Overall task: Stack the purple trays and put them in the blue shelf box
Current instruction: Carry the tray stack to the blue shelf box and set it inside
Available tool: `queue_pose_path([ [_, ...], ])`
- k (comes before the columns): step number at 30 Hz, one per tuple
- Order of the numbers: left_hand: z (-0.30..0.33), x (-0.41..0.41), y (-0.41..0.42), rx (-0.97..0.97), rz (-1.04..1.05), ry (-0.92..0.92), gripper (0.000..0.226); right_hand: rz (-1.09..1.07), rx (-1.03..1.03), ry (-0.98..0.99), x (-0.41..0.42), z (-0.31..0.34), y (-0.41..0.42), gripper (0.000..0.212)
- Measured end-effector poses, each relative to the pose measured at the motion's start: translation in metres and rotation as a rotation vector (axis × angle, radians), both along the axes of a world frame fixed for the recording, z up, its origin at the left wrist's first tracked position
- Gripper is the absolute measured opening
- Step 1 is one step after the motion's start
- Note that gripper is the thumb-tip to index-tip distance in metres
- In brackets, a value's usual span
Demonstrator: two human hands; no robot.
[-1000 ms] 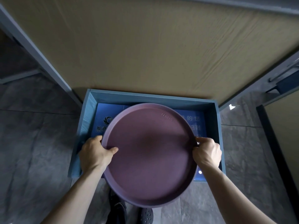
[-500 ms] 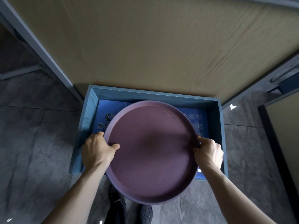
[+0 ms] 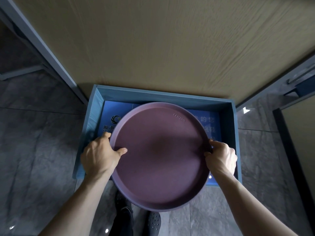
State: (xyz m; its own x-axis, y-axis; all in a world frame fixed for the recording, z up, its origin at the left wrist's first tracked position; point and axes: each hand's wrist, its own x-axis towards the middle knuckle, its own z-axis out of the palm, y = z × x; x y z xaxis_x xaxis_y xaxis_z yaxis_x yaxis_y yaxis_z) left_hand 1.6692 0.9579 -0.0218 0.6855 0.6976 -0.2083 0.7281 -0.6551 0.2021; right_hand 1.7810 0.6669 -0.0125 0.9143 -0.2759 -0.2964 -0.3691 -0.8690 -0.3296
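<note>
Left hand and right hand each hold a closed grip on the purple tray's rim. It hangs over the blue shelf box, perhaps a stack.

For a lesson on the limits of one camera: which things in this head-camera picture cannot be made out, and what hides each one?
Head view only:
- How many round purple plastic trays are stacked: the top tray hides anything beneath.
- Printed blue sheet lining the blue wooden shelf box: the tray covers most of its text.
- Fingers of the left hand and right hand: curled under the rim.
- Dark perforated shoe: partly hidden by the tray, cut off by the bottom edge.
</note>
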Motion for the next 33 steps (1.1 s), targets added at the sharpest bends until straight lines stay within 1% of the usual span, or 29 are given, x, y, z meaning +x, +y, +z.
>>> queue_pose_path([
  [8,0.011,0.009,-0.008,0.005,-0.085,-0.037,0.087,-0.005,0.018,-0.022,0.002,-0.005,-0.004,0.053],
  [10,0.01,0.009,-0.011,0.039,-0.182,-0.064,0.089,0.056,-0.012,-0.025,0.0,-0.006,-0.004,0.054],
  [11,0.009,0.009,-0.015,0.055,-0.255,-0.077,0.092,0.131,-0.059,-0.04,-0.004,-0.006,-0.003,0.057],
  [13,0.008,0.008,-0.027,0.009,-0.383,-0.089,0.101,0.325,-0.14,-0.102,-0.018,-0.007,0.002,0.074],
  [14,0.005,0.008,-0.033,-0.034,-0.433,-0.08,0.107,0.433,-0.139,-0.123,-0.024,-0.008,0.006,0.085],
  [16,-0.001,0.005,-0.046,-0.098,-0.511,-0.013,0.121,0.641,-0.108,-0.068,-0.034,-0.013,0.014,0.104],
  [18,-0.009,0.001,-0.054,-0.143,-0.533,0.064,0.132,0.746,-0.096,0.024,-0.039,-0.019,0.019,0.117],
  [21,-0.014,-0.002,-0.058,-0.145,-0.537,0.123,0.138,0.773,-0.112,0.077,-0.041,-0.026,0.021,0.122],
  [28,-0.019,-0.002,-0.058,-0.105,-0.54,0.099,0.138,0.759,-0.1,0.052,-0.041,-0.033,0.019,0.121],
  [31,-0.02,-0.002,-0.057,-0.109,-0.538,0.083,0.137,0.763,-0.116,0.067,-0.041,-0.033,0.019,0.121],
  [33,-0.019,-0.001,-0.056,-0.102,-0.55,0.106,0.136,0.765,-0.131,0.09,-0.04,-0.031,0.02,0.121],
])
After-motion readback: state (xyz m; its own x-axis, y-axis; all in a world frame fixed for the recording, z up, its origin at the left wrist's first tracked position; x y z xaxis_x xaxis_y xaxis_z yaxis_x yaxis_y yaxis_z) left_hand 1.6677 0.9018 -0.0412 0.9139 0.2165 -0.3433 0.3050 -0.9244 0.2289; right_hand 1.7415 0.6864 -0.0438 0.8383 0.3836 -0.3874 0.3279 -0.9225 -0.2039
